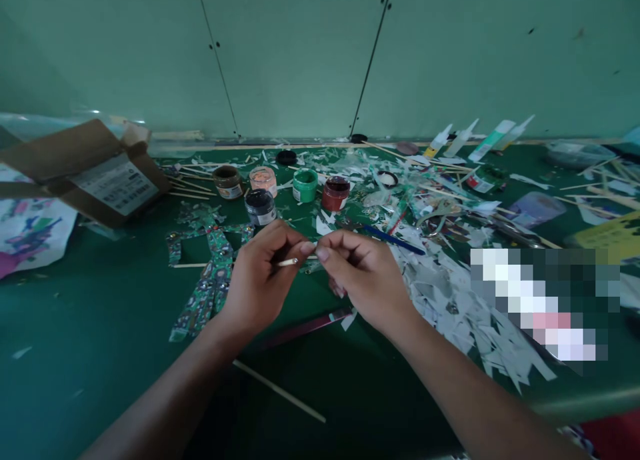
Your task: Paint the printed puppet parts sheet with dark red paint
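Two hands meet in front of the green jar [305, 185], above the desk [100, 353]. The left hand [257, 280] and the right hand [367, 277] each pinch one thin stick [289, 263] between thumb and forefinger. There are five open paint jars in all: brown [227, 181] and peach [263, 179] left of the green jar, red [335, 193] to its right, and a dark one [260, 207] nearer the hands. Four tubes [491, 140] lie far to the right behind the green jar, and one cardboard box [85, 170] sits far to its left.

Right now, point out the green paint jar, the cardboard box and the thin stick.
green paint jar [305, 191]: head view, its side wall.
cardboard box [60, 153]: head view, its top flap.
thin stick [289, 263]: head view, its pale exposed middle.
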`<state>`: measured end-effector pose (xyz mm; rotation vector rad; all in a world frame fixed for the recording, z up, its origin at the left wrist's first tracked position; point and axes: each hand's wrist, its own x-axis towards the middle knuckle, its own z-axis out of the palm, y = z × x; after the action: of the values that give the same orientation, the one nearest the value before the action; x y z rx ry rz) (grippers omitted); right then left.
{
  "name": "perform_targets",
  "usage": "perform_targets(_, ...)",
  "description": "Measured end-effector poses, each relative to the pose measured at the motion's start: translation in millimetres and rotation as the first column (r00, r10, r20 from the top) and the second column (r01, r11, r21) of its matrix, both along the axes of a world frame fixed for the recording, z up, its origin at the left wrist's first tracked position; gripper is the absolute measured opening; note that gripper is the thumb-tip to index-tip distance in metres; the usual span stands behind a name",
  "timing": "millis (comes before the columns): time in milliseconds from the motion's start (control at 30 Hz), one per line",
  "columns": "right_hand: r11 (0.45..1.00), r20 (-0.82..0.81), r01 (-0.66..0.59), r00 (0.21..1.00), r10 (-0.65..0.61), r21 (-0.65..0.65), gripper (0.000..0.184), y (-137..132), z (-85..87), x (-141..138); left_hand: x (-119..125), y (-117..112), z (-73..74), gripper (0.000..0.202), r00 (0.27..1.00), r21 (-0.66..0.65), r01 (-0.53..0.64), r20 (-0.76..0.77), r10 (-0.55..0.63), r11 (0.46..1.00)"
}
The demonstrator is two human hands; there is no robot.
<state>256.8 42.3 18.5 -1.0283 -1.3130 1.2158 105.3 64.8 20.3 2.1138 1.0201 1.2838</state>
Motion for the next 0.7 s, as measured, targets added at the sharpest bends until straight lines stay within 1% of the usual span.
perform_targets(133,0.996,0.066,0.069,0.995,-0.073,0.063,0.008,-0.8,-1.0,-3.1,1.5,-1.9,-2.9,0.015,0.999,-0.001,0.025,-0.027,-0.025,1.000)
perform_targets(333,0.987,0.203,0.065,0.975,-0.095,0.148,0.014,-2.4,-3.8,-2.7,2.4,-3.3,-6.2,0.012,0.979,0.073,0.130,-0.169,-0.116,0.989)
perform_targets(500,0.981,0.265,0.061,0.958,-0.109,0.183,0.015,-1.3,-5.1,0.5,-0.1,-1.8,-5.8,0.012,0.961,0.061,0.183,-0.219,-0.166,0.981)
perform_targets(700,0.982,0.286,0.035,0.954,-0.087,0.184,0.013,-1.6,-4.5,2.8,-6.6,-0.2,1.4,0.014,0.932,-0.002,0.252,-0.269,-0.243,0.968)
